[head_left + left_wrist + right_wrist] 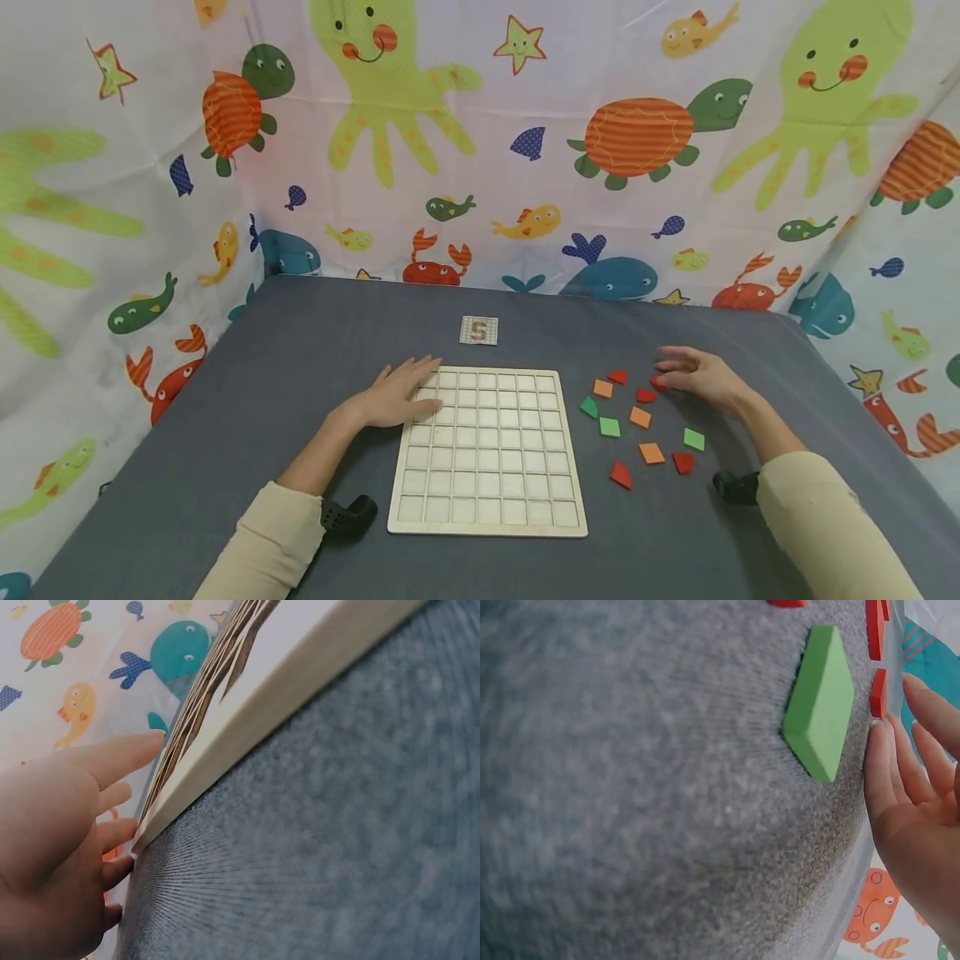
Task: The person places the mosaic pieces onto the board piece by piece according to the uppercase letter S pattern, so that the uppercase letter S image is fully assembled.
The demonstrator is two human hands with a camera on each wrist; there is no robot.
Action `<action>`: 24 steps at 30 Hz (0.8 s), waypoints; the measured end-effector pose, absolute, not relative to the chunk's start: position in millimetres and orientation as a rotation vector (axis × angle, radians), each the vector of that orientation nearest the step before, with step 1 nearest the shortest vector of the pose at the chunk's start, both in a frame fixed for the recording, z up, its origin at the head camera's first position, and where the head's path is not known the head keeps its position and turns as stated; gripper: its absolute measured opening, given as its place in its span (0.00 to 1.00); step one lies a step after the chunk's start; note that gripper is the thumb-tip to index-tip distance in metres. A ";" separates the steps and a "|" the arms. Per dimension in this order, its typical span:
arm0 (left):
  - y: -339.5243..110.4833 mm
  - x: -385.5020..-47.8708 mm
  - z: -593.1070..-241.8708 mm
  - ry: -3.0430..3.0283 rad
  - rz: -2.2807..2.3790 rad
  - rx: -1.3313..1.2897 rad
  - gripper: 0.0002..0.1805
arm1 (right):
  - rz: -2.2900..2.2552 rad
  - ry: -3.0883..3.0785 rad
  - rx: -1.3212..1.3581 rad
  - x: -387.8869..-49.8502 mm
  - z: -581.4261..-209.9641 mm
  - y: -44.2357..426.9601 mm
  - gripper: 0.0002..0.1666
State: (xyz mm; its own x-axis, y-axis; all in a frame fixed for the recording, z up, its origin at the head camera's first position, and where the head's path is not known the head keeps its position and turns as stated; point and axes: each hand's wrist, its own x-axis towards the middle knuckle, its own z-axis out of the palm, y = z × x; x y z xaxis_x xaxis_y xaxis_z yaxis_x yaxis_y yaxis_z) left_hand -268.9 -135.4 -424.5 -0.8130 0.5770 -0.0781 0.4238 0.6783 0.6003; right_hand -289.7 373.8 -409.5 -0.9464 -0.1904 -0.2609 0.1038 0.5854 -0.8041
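Observation:
A pale wooden grid board (487, 529) lies on the grey table, its squares bare. On its upper left corner rests the left hand (393, 396), fingers spread; the left wrist view shows that hand (56, 832) beside the board's edge (225, 761). Right of the board, the right hand (701, 379) has its fingertips at a red piece (659, 382). In the right wrist view the fingers of the right hand (922, 780) touch or nearly touch a red piece (879, 693), thumb apart, with a green piece (821, 705) nearer the camera.
Several orange (651, 453), green (610, 427) and red (621, 475) flat pieces lie scattered between the board and the right arm. A small card marked S (478, 331) lies behind the board. A curtain with sea animals (450, 100) hangs around the table.

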 end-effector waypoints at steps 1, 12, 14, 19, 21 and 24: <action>-135.7 -268.5 -424.0 2.633 0.844 0.797 0.40 | -1.290 2.514 -0.073 -289.5 -409.6 373.3 0.44; -140.1 -266.0 -422.9 2.636 0.798 0.800 0.40 | -1.139 2.677 -0.155 -291.7 -408.4 359.3 0.33; -141.1 -265.9 -423.1 2.645 0.794 0.802 0.39 | -1.106 2.697 -0.172 -293.8 -407.0 356.4 0.32; -141.5 -265.5 -423.7 2.648 0.805 0.815 0.39 | -1.101 2.698 -0.147 -296.0 -406.0 355.3 0.34; -141.3 -265.8 -424.0 2.644 0.810 0.827 0.39 | -1.108 2.698 -0.114 -295.2 -406.2 356.6 0.35; -140.5 -266.3 -425.0 2.647 0.801 0.832 0.38 | -1.128 2.681 -0.053 -293.3 -407.0 360.1 0.37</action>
